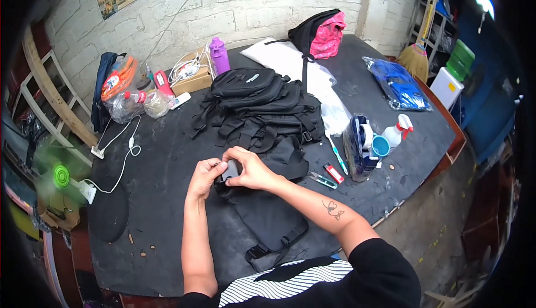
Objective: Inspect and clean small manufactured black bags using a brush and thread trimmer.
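Observation:
My left hand (204, 182) and my right hand (249, 169) meet over the near side of a black backpack (262, 96). Between their fingertips is a small dark grey piece (229, 171), pinched from both sides. Whether it is fabric or a fitting, and whether it joins the bag, I cannot make out. The backpack lies on the table with its pockets and straps heaped up. Below my right wrist spreads a flat black panel (271, 218) with a buckle strap (273, 249) at its near end.
Right of the backpack lie thread snips (324, 180), a red lighter (334, 173), a toothbrush (337, 154), a tape dispenser (357, 149) and a spray bottle (395, 134). Farther back are a purple bottle (219, 56), a pink bag (326, 37) and a wrapped blue item (397, 84). A green fan (61, 176) stands left.

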Available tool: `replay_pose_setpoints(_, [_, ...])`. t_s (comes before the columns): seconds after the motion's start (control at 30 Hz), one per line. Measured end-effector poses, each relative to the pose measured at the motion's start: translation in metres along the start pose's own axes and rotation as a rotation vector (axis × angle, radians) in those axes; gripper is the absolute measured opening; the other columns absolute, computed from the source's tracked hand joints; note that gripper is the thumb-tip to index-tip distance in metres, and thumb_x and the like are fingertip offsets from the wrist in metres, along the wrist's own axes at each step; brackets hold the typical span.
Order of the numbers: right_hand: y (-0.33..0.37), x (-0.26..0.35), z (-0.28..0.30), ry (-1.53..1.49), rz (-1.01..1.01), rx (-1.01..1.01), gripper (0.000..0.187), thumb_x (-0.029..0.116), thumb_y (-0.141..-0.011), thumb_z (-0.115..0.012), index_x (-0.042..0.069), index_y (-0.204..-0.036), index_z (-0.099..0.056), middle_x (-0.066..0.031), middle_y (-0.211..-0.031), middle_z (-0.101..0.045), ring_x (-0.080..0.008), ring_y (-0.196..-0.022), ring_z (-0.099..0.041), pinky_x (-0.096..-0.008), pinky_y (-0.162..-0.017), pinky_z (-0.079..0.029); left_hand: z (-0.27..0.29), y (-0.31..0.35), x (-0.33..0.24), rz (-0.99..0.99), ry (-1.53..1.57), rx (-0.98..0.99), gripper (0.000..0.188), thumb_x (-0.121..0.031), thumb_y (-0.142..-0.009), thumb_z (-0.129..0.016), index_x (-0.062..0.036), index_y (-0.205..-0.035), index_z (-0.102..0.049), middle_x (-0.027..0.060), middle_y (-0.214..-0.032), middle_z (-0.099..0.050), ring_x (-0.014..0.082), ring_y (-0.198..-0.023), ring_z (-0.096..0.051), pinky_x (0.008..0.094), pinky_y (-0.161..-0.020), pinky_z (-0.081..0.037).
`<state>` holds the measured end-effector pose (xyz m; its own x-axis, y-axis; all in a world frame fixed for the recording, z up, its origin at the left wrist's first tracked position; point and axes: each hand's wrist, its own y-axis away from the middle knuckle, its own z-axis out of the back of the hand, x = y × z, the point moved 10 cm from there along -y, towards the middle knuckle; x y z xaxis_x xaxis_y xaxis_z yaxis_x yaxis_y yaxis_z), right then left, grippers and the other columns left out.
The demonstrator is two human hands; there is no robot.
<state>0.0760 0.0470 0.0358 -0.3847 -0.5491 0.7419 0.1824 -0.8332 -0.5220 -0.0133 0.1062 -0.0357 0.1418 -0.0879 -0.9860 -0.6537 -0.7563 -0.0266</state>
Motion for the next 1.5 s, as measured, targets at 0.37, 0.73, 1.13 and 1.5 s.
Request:
replay_pose_setpoints(0.37, [0.001,-0.019,0.061,0.463,-0.451,0.127,0.052,0.039,-0.072,-0.072,0.003,-0.106,-0.054,-0.0162,-0.105,-0.061,-0.0268,-0.092,-0.063,-0.0368,-0.076,-0.049,0.031,0.0,0.006,0.027,0.122,-0.131,0.021,-0.023,-0.085,-0.064,-0.0045,-0.075,-0.062,-0.0024,-0.073,-0.062,0.0033,-0.066,-0.055,0.0205,-0.06,-0.042])
replay_pose_setpoints(0.73, [-0.001,-0.032,0.076,-0.021,-0.325,-0.02,0.033,0.003,-0.074,-0.071,0.005,-0.085,-0.04,-0.0028,-0.082,-0.053,-0.0103,-0.075,-0.049,-0.0256,-0.068,-0.042,-0.001,-0.012,-0.004,0.026,0.223,-0.02,0.016,-0.02,-0.086,-0.063,-0.0054,-0.081,-0.065,-0.0037,-0.075,-0.063,0.0036,-0.068,-0.056,0.0197,-0.064,-0.043])
replay_pose_setpoints(1.13, [-0.003,0.024,0.028,0.267,0.072,0.205,0.044,0.008,-0.074,-0.068,-0.001,-0.109,-0.043,-0.0139,-0.103,-0.042,-0.0281,-0.099,-0.046,-0.0339,-0.086,-0.039,-0.007,-0.003,-0.018,-0.006,0.061,-0.053,0.016,-0.02,-0.084,-0.066,-0.007,-0.076,-0.064,-0.0059,-0.069,-0.058,0.0019,-0.063,-0.05,0.0187,-0.059,-0.038])
replay_pose_setpoints(1.5, [-0.003,0.003,0.034,0.053,-0.04,0.066,0.029,0.01,-0.09,-0.049,0.001,-0.116,-0.04,-0.0075,-0.099,-0.041,-0.0165,-0.092,-0.042,-0.0286,-0.087,-0.036,-0.018,-0.004,-0.024,-0.05,-0.065,-0.068,0.015,-0.017,-0.082,-0.067,-0.0057,-0.075,-0.063,-0.006,-0.068,-0.057,0.0017,-0.064,-0.047,0.0188,-0.06,-0.036])
